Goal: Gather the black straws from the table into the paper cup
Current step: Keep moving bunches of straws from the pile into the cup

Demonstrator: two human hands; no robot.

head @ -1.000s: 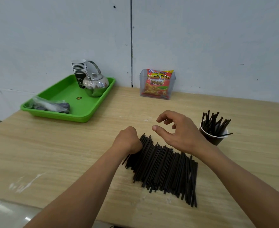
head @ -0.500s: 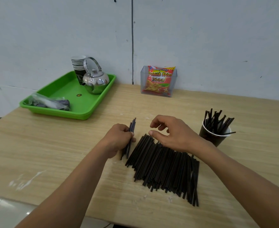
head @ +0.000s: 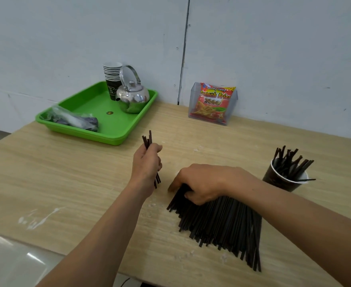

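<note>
Left hand: the left hand [head: 147, 166], at frame centre, is clenched around a small bundle of black straws [head: 149, 141], held near-upright and clear of the table, ends showing above and below the fist.
Right hand: the right hand [head: 203, 183], just right of centre, rests palm-down on the upper end of the straw pile [head: 222, 222], fingers curled over a few straws; whether it grips any cannot be told.
Pile axis: straws lie side by side, long axes running from upper left to lower right, fanned toward the lower right of the frame.
Key relation: the paper cup [head: 282, 179], already holding several straws, stands at the right of the frame, past the right hand; the right hand is nearer to it, so the left hand's bundle must cross over the pile.
Surface: a pale wood-grain table [head: 66, 183] with faint white smears.
Room: a grey wall behind; a green tray [head: 100, 121] with a kettle [head: 133, 98] at upper left.
</note>
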